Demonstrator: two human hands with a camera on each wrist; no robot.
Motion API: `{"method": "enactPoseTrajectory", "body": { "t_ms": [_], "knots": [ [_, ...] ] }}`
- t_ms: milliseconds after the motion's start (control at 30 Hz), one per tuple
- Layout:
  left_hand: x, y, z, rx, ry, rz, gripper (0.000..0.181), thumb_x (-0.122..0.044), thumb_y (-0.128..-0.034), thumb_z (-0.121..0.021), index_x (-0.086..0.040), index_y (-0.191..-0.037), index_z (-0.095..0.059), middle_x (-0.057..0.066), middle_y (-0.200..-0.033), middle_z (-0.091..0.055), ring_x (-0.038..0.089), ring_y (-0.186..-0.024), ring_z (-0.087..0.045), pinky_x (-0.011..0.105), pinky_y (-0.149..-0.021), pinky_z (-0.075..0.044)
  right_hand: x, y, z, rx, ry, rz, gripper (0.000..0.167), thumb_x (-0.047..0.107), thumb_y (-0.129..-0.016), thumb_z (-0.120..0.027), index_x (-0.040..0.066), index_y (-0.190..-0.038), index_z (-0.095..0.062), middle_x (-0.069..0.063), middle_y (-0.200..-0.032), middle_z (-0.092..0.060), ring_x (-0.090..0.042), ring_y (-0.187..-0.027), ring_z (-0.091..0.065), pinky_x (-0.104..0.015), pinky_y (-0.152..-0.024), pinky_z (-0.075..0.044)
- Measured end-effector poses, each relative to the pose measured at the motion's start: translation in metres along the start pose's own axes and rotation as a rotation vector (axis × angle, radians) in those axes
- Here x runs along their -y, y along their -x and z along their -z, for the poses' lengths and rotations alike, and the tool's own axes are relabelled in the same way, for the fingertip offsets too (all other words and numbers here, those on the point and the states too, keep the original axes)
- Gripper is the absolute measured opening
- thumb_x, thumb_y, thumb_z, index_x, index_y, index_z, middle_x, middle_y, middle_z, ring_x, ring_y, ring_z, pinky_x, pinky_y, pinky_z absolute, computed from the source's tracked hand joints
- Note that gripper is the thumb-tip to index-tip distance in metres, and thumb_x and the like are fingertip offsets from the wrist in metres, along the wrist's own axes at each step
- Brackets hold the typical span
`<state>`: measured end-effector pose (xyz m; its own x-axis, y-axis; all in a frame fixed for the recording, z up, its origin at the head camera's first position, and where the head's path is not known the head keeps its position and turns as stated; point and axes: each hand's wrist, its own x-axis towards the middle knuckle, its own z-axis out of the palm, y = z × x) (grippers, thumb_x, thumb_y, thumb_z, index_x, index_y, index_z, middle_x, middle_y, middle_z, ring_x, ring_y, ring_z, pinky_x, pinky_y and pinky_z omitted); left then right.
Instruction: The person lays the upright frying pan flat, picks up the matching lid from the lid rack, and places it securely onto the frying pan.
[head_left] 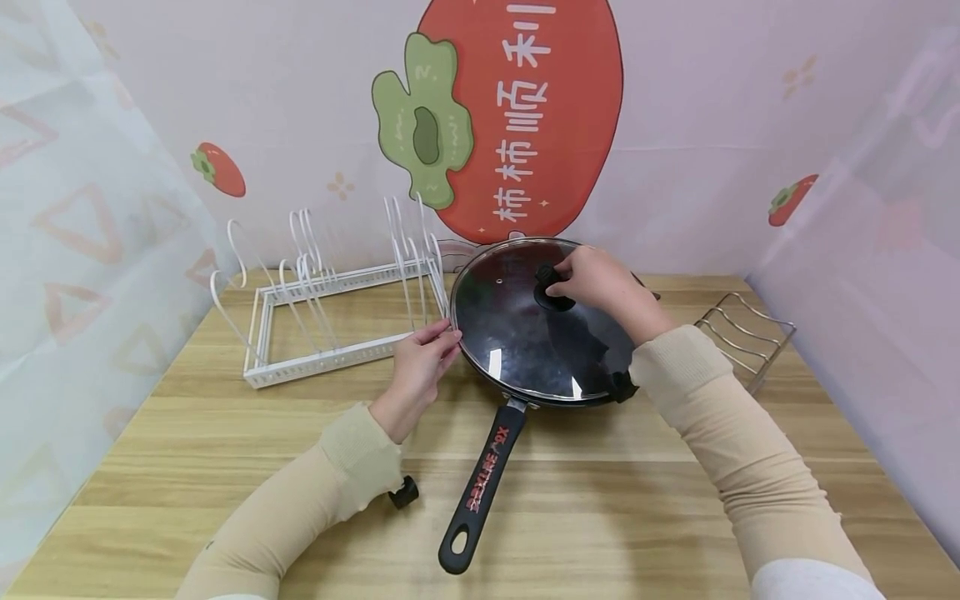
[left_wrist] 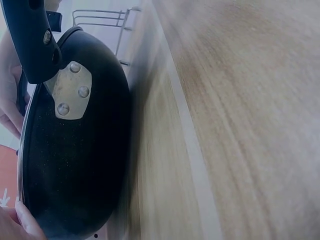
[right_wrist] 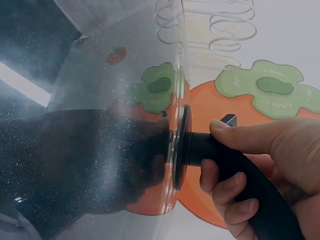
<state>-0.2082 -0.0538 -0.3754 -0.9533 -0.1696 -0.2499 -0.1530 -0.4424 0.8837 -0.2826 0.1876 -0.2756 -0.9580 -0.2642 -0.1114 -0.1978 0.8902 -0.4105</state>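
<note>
A black frying pan [left_wrist: 80, 165] stands on the wooden table, its long black handle [head_left: 480, 492] pointing toward me. Over it sits a glass lid [head_left: 510, 342] with a metal rim. My right hand [head_left: 603, 287] grips the lid's black knob [right_wrist: 240, 175], thumb on one side and fingers curled round the other. At the left edge of the lid, my left hand [head_left: 422, 367] pinches the rim with thumb and fingertips. Only a thumb tip [left_wrist: 30, 220] and part of a finger show in the left wrist view.
A white rack [head_left: 330, 362] with several upright wire loops stands left of the pan, close to its rim. On the right is a small metal wire rack [head_left: 742, 333]. A printed cloth wall [head_left: 690, 167] closes off the back.
</note>
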Motion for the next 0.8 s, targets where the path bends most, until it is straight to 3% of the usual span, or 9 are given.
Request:
{"method": "enactPoseTrajectory", "body": {
  "t_ms": [333,800],
  "knots": [
    [0.0024,0.0005,-0.0007,0.000,-0.002,-0.020,0.040,0.014,-0.0913,-0.064,0.015,-0.131,-0.059,0.001,-0.081,-0.063,0.006,-0.064,-0.064,0.016,-0.065,-0.056,0.0001,0.0027,0.0006,0.008,-0.012,-0.006,0.048,0.019,-0.096,-0.073,-0.009,-0.133,-0.063,-0.025,-0.122,-0.069,-0.033,-0.104,-0.068,-0.048,-0.092,-0.053],
    [0.0019,0.0015,-0.0002,0.001,-0.018,-0.014,0.040,0.013,-0.0915,-0.065,0.013,-0.131,-0.060,0.004,-0.087,-0.063,0.006,-0.066,-0.065,0.015,-0.066,-0.056,0.0000,0.0029,-0.0003,0.016,-0.018,-0.011,0.045,0.020,-0.097,-0.073,-0.008,-0.131,-0.064,-0.024,-0.119,-0.070,-0.033,-0.103,-0.069,-0.049,-0.094,-0.052]
  ]
}}
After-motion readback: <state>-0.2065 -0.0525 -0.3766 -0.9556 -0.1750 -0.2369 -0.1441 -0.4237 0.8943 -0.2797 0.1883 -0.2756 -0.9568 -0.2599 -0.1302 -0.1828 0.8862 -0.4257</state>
